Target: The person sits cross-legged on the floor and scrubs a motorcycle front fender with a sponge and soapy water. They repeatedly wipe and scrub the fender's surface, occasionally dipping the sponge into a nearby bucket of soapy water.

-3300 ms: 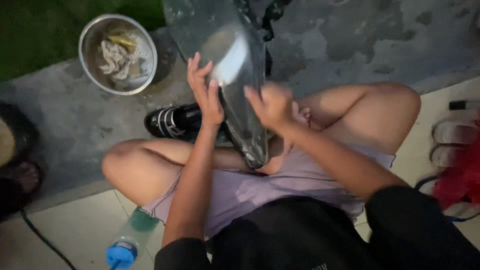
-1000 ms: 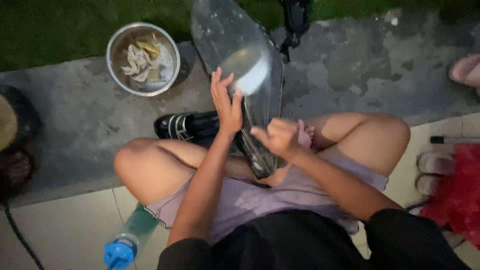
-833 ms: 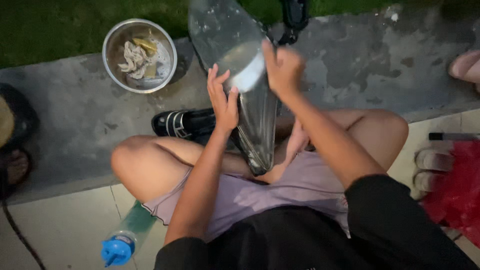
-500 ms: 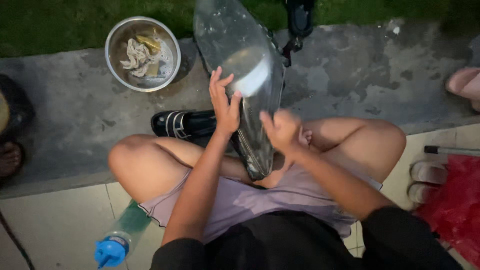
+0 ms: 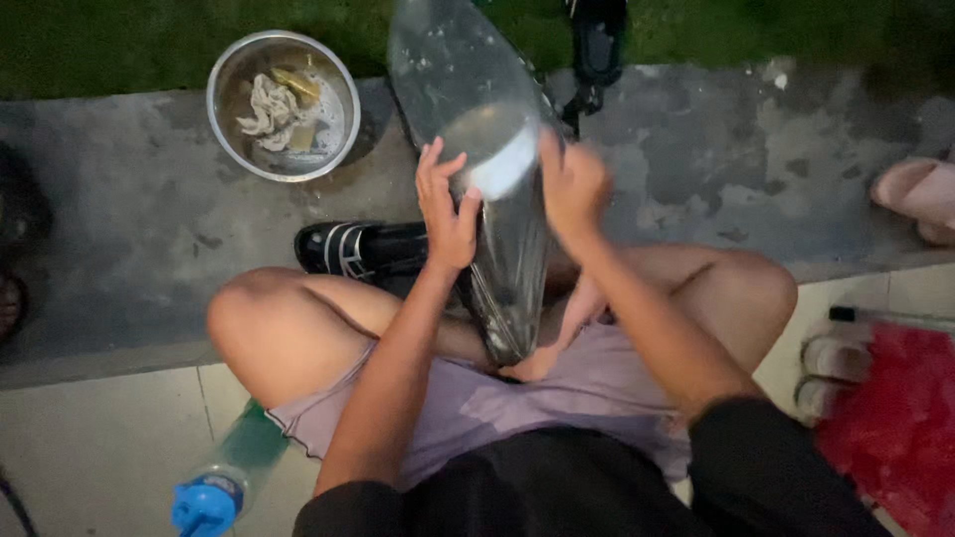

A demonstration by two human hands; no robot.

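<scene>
A long, dark, shiny panel [image 5: 497,199] stood tilted in the middle of the frame, its lower end between the person's knees. The left hand [image 5: 448,214] lay spread open against its left edge, while the right hand [image 5: 572,184], blurred, pressed on its upper right edge; its grip could not be told. A metal bowl [image 5: 284,104] sat in the upper left, well apart.

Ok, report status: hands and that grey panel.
Left hand flat on the grey glossy panel. Right hand on its right edge, blurred. Panel propped between knees. Steel bowl off left, clear.
</scene>
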